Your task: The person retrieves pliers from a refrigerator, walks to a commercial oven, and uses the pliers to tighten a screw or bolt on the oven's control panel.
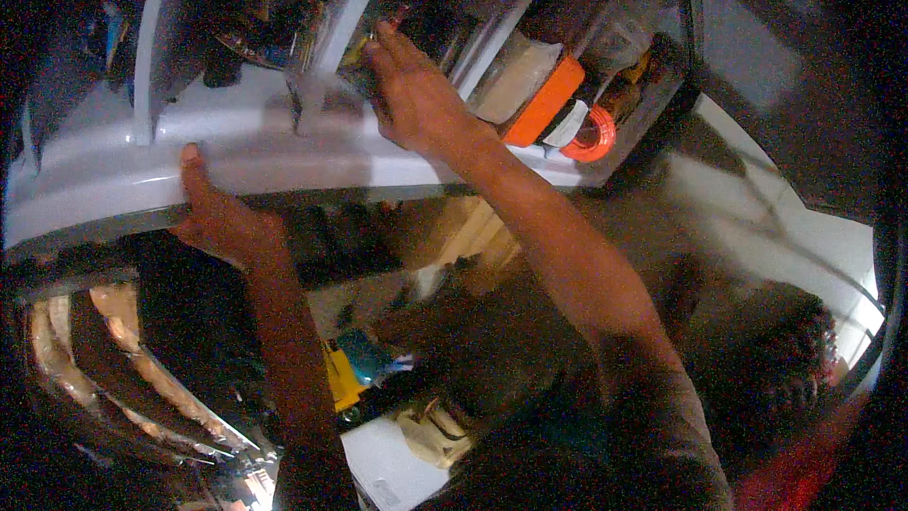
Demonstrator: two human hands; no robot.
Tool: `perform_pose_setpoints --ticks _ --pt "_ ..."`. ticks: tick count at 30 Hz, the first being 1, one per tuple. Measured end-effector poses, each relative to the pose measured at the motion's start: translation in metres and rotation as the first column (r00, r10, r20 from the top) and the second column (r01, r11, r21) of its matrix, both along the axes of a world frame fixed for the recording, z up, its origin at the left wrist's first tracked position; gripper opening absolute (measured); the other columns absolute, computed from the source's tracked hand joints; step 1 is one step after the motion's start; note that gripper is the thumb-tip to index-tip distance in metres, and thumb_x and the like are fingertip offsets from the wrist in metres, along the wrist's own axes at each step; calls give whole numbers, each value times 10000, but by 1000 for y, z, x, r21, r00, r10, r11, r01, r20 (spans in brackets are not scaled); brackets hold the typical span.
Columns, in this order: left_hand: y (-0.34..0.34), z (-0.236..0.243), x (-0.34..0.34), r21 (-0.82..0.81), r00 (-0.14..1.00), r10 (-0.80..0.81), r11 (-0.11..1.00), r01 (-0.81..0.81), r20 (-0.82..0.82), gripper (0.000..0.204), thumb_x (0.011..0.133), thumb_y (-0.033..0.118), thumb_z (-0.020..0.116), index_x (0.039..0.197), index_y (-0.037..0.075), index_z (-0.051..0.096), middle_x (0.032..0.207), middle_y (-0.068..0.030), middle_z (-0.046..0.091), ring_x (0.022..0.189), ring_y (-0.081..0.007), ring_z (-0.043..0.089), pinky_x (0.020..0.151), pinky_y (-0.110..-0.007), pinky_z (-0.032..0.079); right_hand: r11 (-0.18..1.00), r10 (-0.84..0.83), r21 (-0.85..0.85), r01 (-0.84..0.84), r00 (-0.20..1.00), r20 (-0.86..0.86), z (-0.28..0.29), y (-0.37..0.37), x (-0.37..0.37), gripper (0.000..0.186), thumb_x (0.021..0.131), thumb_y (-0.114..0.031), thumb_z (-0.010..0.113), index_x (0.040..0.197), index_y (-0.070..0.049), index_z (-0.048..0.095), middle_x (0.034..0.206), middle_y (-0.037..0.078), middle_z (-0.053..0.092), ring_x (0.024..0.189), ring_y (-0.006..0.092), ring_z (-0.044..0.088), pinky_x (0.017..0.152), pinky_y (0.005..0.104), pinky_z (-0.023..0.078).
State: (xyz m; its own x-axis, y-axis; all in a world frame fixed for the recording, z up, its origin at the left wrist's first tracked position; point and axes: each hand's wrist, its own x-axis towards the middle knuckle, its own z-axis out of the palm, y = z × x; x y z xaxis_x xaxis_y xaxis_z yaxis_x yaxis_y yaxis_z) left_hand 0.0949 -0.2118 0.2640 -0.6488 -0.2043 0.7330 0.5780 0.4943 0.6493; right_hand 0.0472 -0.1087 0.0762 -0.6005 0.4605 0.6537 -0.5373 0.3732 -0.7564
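My left hand (222,218) grips the front edge of a white shelf board (113,180), thumb up on its face. My right hand (411,95) reaches up over that edge into the shelf, fingers stretched toward small blurred items (355,57) between white uprights (345,14). Whether the right hand holds anything is hidden by blur and shadow. Both forearms rise from the lower edge of the view.
To the right on the shelf sit an orange box (544,102), a pale packet (511,80) and an orange coil of cord (594,137). Below lie dark clutter, a yellow and teal object (355,369), a white panel (392,468) and a curved shiny object (123,360).
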Motion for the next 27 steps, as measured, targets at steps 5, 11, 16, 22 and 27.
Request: perform_pose_setpoints --ticks 5,11,16,22,27 --pt "14 1 8 116 1000 25 993 -25 6 633 720 278 778 1239 52 493 1163 -167 576 965 -320 603 773 -523 554 961 -148 256 101 974 170 6 0 8 493 843 -165 519 1302 14 493 1454 254 360 1329 410 365 1095 534 298" --pt "8 0 7 180 992 -35 984 13 121 685 733 284 768 1291 80 428 1206 -166 551 1002 -329 590 770 -528 560 896 -189 438 68 952 239 2 16 10 609 798 -208 579 1370 -40 456 1495 178 335 1334 372 371 1103 500 309" --pt "-6 -3 6 83 999 42 996 -44 28 661 720 288 783 1239 60 443 1167 -160 563 983 -311 597 798 -506 558 948 240 94 -304 877 416 6 74 13 600 776 -204 606 1345 -64 480 1413 207 423 1273 410 421 1081 466 359" --pt "23 -5 14 162 979 188 967 -197 73 634 716 280 792 1204 43 464 1179 -149 567 974 -287 604 838 -468 555 995 -13 -83 52 908 418 -4 163 -16 518 778 -203 601 1272 -61 530 1317 211 483 1198 416 462 1033 464 395" --pt "20 -5 15 156 984 171 972 -177 52 589 718 284 785 1188 46 521 1162 -145 585 967 -286 603 844 -470 543 997 -66 -4 76 895 441 -14 178 -22 466 786 -207 591 1227 -60 554 1251 208 516 1140 410 494 994 472 414"
